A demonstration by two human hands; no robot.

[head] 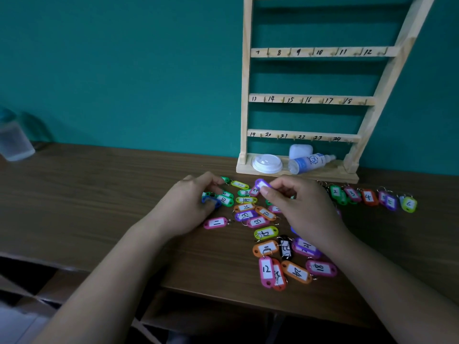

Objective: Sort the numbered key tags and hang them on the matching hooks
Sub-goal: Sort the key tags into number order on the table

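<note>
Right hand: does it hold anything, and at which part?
The right hand pinches a purple key tag at its near end, between thumb and fingertips; the far end sticks out free.

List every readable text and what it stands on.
"7" to "12": upper rail
"13" to "18": middle rail
"19" to "24": bottom rail
"75": bottle
"11": left pink tag
"12": near pink tag
"24": orange tag
"4": red tag
Remaining tags: blurred or covered.

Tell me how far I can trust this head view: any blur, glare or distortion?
Head view: dim, even light, no glare; the wooden rack looks skewed, its right post leaning, probably the wide-angle lens; the clear container at the left edge is blurred; central numbers, such as the pink 11 tag, read sharply.
</note>
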